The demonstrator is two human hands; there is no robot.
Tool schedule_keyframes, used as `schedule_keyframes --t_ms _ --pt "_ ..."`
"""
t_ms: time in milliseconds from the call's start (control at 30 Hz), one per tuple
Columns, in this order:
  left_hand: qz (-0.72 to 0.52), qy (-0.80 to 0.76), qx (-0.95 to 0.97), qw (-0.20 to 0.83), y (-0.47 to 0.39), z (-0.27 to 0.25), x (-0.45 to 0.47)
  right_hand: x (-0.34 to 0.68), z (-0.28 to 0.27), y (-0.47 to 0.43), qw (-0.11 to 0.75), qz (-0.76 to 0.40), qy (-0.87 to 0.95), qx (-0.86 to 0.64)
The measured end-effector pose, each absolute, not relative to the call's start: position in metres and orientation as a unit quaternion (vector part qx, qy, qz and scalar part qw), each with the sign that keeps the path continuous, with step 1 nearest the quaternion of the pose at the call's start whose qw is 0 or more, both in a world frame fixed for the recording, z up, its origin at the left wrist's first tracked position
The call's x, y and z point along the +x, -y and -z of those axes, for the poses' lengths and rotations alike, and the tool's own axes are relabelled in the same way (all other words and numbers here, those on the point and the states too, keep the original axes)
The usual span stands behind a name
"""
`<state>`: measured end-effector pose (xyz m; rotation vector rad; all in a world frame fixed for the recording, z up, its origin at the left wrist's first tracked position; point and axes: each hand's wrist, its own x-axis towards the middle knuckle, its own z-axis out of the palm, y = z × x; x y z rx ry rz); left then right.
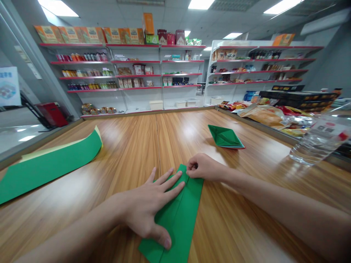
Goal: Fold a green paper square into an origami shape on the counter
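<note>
A folded sheet of green paper (181,223) lies on the wooden table in front of me, with a crease running along its length. Spread flat over its left part is my left hand (153,204), the fingers apart and pressing the sheet down. At the far end of the sheet my right hand (204,167) is closed, fingers curled, with the fingertips at the paper's upper edge near the crease. Whether those fingertips pinch the paper or only press on it is hard to see. Beyond the right hand sits a folded green paper piece (225,136) with layered edges.
More green paper (55,160), yellowish on its back and curled at one end, lies at the left. A clear plastic bottle (315,140) stands at the right edge beside snack packets (263,115) and stacked black boxes (298,98). Stocked shelves (134,75) line the back.
</note>
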<state>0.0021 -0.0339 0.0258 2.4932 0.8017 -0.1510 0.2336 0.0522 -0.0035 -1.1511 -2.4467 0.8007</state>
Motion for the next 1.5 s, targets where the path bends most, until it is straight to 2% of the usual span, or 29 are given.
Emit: schedule_keyframes --t_ms 200,333,467,567,800,1100,1500 --pt "0.042 -0.288 0.920 0.263 0.034 -0.024 0.000 0.234 0.001 -0.041 0.192 -0.247 0.863 -0.396" --pt "0.034 -0.277 0.922 0.268 0.032 -0.025 0.000 0.221 -0.005 -0.015 0.129 -0.303 0.868 -0.371" --pt "0.038 -0.258 0.925 0.275 0.029 -0.025 0.000 0.216 -0.012 -0.012 0.065 -0.318 0.845 -0.426" --pt "0.036 -0.254 0.928 0.272 0.029 -0.025 0.000 0.218 -0.015 -0.019 0.049 -0.319 0.829 -0.457" --pt "0.038 -0.258 0.927 0.271 0.031 -0.027 0.001 0.221 -0.019 -0.029 0.042 -0.327 0.805 -0.493" --pt "0.044 -0.264 0.923 0.276 0.031 -0.027 0.002 0.228 -0.012 -0.038 0.039 -0.393 0.775 -0.493" --pt "0.041 -0.258 0.923 0.284 0.031 -0.027 -0.001 0.239 -0.011 -0.053 0.057 -0.365 0.777 -0.510"
